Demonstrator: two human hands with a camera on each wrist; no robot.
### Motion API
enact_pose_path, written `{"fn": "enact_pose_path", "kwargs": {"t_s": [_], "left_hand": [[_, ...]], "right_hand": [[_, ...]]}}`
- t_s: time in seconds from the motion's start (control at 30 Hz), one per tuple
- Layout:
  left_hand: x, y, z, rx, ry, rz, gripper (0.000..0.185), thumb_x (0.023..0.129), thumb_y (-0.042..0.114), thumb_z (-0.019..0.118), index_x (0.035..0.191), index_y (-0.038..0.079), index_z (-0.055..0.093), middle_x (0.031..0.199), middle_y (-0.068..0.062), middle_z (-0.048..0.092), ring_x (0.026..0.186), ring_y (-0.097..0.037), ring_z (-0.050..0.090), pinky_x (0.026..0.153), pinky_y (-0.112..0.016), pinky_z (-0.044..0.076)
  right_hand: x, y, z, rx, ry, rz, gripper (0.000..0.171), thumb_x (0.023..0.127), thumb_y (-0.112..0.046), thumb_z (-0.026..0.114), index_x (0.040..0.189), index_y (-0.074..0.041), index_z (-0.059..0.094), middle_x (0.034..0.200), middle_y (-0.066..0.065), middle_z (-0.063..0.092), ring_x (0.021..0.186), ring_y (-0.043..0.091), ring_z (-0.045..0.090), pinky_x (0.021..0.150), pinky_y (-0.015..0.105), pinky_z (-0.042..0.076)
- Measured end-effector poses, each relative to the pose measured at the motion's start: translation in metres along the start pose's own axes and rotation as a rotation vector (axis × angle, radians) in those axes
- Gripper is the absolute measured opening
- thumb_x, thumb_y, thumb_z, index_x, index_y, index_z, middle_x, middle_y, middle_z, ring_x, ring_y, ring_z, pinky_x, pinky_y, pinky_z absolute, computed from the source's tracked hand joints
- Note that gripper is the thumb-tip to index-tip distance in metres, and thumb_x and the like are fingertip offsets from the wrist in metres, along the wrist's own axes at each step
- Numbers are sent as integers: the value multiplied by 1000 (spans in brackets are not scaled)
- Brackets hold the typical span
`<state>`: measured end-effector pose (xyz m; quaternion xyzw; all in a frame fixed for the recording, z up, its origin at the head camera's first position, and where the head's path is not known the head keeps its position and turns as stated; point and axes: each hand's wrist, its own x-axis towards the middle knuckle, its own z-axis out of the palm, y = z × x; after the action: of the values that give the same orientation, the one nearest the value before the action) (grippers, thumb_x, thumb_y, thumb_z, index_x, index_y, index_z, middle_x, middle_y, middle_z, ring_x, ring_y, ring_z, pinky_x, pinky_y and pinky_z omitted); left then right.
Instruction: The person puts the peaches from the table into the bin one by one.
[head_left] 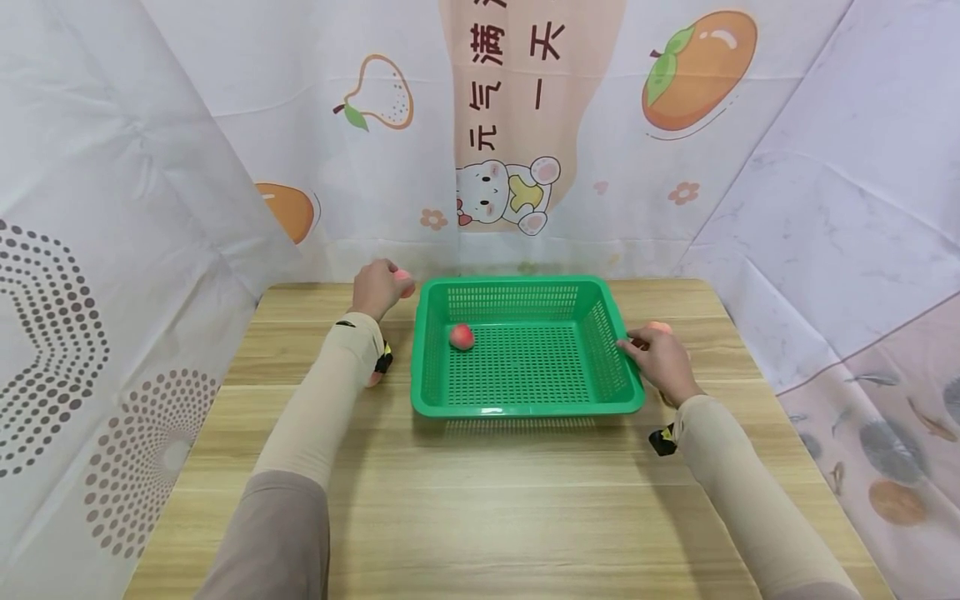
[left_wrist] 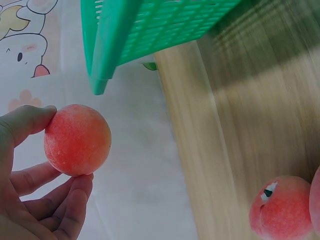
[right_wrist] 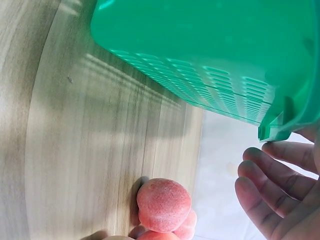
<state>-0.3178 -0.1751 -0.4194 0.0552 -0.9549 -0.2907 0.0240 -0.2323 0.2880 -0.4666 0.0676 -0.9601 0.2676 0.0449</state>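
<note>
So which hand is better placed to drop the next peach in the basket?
Left. The left hand already pinches a peach beside the green basket. The right hand holds nothing, fingers at the basket's rim, with loose peaches lying on the table nearby.

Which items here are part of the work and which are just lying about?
In play: left hand pinching a peach; right hand at the basket rim; peach in basket; loose peaches.
Just there: table, printed backdrop.
</note>
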Motion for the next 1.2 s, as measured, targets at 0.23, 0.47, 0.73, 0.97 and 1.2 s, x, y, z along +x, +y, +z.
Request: {"fn": "enact_pose_path", "kwargs": {"t_s": [0.23,0.47,0.73,0.97,1.2], "left_hand": [[0,8,-1,-38,4,1,44,86,31,59,118,0,63,109,-18,68,93,-33,60,82,-42,52],[-2,17,0,-43,18,11,43,86,31,59,117,1,64,110,-17,68,95,-33,61,84,-43,52],[-2,25,2,-53,29,-4,42,85,29,61,117,2,64,110,-17,68,97,-34,60,85,-43,51],[-3,28,4,-85,31,6,40,86,29,61,116,2,65,108,-16,68,94,-32,60,82,-42,52],[-4,31,7,-128,42,14,39,84,28,60,114,3,65,105,-15,69,90,-30,59,78,-40,52]], "right_hand": [[0,1,0,9,-9,4,40,97,-25,61,119,8,65,102,24,67,88,34,64,74,49,52],[-1,2,1,7,-3,-4,40,97,-25,61,118,9,65,101,24,67,87,34,64,74,49,52],[-1,0,0,11,-7,2,40,97,-25,61,119,8,65,102,24,67,88,35,64,74,49,52],[-2,-2,0,4,-10,9,39,97,-25,61,119,7,65,103,23,67,88,34,64,74,49,52],[-1,-3,-1,2,-22,26,41,98,-27,60,121,6,64,105,23,67,90,34,64,75,48,51]]}}
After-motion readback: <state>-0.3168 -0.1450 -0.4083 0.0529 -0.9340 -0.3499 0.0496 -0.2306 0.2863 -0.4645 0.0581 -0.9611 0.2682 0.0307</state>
